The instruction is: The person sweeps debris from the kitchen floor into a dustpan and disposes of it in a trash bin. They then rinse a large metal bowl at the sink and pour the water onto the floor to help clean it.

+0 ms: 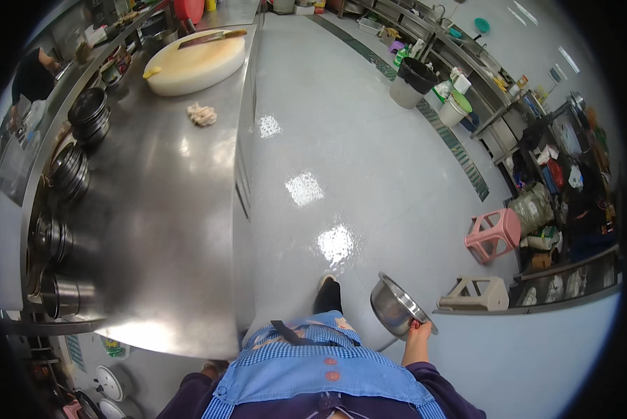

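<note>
My right hand (419, 331) grips the rim of a stainless steel bowl (397, 309), which hangs tilted at my right side above the floor. My left hand is out of view; only the dark sleeve and a bit of wrist show at the lower left. To my left runs a stainless steel worktable (177, 209). On it lie a crumpled pale cloth (202, 114) and a thick round white cutting board (198, 65), with a cleaver (209, 39) and a small yellow piece (152, 72) on top.
Stacked metal bowls (89, 115) and a steel pot (62, 297) line the table's left side. On the right stand a pink plastic stool (494, 235), a beige stool (476, 294), a lined bin (413, 83) and cluttered shelves. A person (33, 76) is at the upper left.
</note>
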{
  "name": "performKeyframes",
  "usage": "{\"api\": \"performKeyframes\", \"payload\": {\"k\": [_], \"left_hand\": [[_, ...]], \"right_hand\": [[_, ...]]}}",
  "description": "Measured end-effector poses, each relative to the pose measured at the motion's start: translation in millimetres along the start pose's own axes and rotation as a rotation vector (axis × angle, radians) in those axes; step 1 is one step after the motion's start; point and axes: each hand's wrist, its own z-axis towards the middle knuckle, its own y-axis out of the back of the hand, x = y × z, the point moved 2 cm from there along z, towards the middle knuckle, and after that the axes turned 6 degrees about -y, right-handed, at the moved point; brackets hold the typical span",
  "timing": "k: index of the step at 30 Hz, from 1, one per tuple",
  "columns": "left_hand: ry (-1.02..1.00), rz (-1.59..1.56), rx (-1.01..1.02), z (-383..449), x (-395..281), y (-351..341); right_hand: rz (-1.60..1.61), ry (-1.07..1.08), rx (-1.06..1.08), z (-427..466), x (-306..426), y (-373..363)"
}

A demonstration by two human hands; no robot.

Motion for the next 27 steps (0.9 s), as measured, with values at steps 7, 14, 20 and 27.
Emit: {"api": "performKeyframes", "payload": {"k": [7, 14, 20, 27], "left_hand": [[0.262, -0.487, -0.133, 26, -130, 48], [0.284, -0.83, -0.316, 82, -242, 136], [0.336, -0.75, -0.268, 155, -246, 169], [0.282, -0.438, -0.3, 282, -216, 352]], "right_hand": [[-0.143, -0.03, 0.073, 59, 31, -107], [-0.202, -0.099, 0.218, 79, 24, -263], [-0.232, -0.06, 0.189, 106, 11, -389], [-0.209, 0.022, -0.011, 78, 23, -470]]}}
